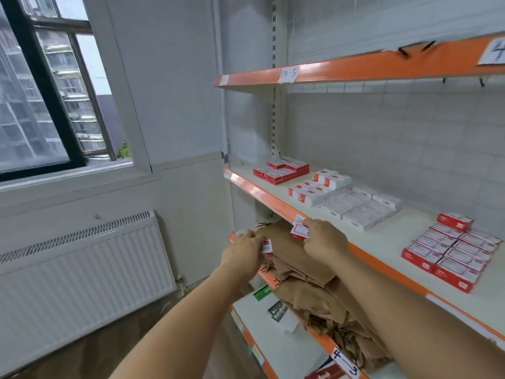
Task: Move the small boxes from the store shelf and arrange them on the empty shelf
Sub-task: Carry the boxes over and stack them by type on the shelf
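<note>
My left hand grips a small red-and-white box in front of the lower shelf. My right hand holds another small red-and-white box just below the orange front edge of the middle shelf. On that shelf lie groups of small boxes: red ones at the back left, white ones with red ends, pale white ones, and a red-and-white block at the right.
A stack of brown paper bags fills the shelf below my hands. An upper orange-edged shelf hangs above. A bottom shelf holds a few dark packets. A white radiator and a window stand to the left.
</note>
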### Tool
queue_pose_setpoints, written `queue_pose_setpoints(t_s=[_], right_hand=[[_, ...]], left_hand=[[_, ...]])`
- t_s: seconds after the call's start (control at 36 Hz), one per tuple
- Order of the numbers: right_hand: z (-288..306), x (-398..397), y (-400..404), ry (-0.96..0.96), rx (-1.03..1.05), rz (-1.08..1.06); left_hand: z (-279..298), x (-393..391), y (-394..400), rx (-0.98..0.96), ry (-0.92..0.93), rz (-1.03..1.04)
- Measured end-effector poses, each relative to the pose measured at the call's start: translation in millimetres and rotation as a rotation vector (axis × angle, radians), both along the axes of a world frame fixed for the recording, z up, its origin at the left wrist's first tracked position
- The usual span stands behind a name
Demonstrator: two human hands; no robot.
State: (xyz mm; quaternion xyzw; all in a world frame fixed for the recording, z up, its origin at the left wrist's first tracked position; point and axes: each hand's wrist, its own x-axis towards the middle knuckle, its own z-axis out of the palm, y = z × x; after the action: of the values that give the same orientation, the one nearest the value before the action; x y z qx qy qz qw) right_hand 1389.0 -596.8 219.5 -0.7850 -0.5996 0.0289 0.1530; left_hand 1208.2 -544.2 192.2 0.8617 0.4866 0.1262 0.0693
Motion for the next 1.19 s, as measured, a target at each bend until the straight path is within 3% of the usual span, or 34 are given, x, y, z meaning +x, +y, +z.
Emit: queue_pose_setpoints(t_s=[0.75,1.19], right_hand=[[16,59,257,-0.038,0.057,-0.104],[16,70,364,-0.073,0.033,-0.326]], left_hand=[[27,70,279,0.041,-0.009,-0.046],[34,112,423,0.093,0.013,-0.347]])
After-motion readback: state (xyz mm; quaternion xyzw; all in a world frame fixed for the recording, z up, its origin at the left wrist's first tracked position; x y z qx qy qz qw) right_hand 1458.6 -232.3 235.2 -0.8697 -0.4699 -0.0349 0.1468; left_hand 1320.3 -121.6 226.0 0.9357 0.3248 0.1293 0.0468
